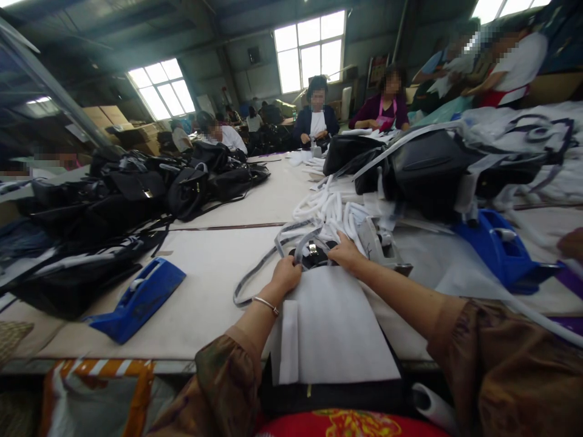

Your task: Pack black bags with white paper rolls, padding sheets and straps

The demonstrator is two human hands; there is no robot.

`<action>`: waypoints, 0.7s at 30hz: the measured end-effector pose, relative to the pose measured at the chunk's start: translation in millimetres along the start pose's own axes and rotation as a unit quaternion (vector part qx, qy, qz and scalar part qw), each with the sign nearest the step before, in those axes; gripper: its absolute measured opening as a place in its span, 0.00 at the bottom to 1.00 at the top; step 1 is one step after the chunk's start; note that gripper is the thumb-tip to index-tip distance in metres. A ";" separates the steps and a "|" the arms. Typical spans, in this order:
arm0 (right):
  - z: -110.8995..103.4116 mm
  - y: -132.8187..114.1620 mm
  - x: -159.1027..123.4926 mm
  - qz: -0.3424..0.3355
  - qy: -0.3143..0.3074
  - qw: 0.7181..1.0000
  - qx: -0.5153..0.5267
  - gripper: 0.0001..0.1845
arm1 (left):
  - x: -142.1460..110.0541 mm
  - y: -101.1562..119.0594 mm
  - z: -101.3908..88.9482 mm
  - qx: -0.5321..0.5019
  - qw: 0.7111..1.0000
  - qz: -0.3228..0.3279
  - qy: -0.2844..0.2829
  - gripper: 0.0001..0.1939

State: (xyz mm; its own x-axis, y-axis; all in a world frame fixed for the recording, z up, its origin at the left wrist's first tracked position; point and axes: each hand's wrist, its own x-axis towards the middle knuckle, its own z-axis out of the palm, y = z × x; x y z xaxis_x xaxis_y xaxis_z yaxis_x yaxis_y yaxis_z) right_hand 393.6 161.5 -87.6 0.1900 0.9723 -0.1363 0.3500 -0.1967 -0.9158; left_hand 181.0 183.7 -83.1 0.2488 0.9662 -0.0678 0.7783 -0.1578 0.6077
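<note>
A black handbag (294, 397) lies before me at the table's front edge, mostly covered by a white foam sheet (341, 328). Its gold-coloured clasp (313, 248) shows at the far end, between my hands. My left hand (286, 274), with a bracelet at the wrist, is closed on the bag's far left corner. On the far right corner, my right hand (347, 252) grips the bag, its fingertips partly hidden. A strap wrapped in greyish plastic (241, 285) loops out left of the bag on the table.
Blue tape dispensers (141, 297) (498, 252) stand left and right, and a grey one (380, 240) is just beyond my right hand. White foam strips (325, 209) lie behind the bag. Black bags are heaped left (113, 200) and right (428, 164). Several people work across the table.
</note>
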 end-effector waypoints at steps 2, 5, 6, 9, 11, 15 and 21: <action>-5.3 2.6 -5.1 0.015 -0.002 0.998 0.057 0.37 | -1.9 -1.7 5.5 0.028 1.000 -0.001 0.015 0.05; -15.1 3.2 -17.2 0.028 -0.024 0.988 0.148 0.22 | -3.6 -1.8 8.7 0.051 0.998 0.005 0.032 0.07; -18.7 2.1 -21.9 0.030 -0.036 0.983 0.177 0.17 | -4.5 -1.3 8.5 0.055 0.998 0.009 0.037 0.07; -29.2 -5.4 -34.6 0.026 -0.072 0.964 0.253 0.08 | -8.3 1.0 6.0 0.063 0.996 0.023 0.052 0.09; -36.1 -13.2 -39.4 0.019 -0.090 0.953 0.289 0.08 | -11.3 2.6 4.6 0.071 0.995 0.027 0.060 0.09; -51.4 -32.3 -39.0 0.005 -0.126 0.911 0.393 0.09 | -14.8 4.5 3.8 0.097 0.993 0.018 0.066 0.08; -84.2 -76.6 -36.5 -0.103 -0.199 0.862 0.456 0.21 | -12.0 2.5 7.2 0.138 0.989 0.003 0.047 0.07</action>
State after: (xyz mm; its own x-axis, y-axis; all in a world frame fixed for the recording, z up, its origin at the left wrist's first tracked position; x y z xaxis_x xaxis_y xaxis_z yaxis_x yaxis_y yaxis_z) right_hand 437.1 130.4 19.4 -0.1824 0.9769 0.1111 -0.5614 -0.0107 -0.8275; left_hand 184.1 170.2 -86.5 0.2096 0.9776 0.0173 0.9075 -0.2011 0.3687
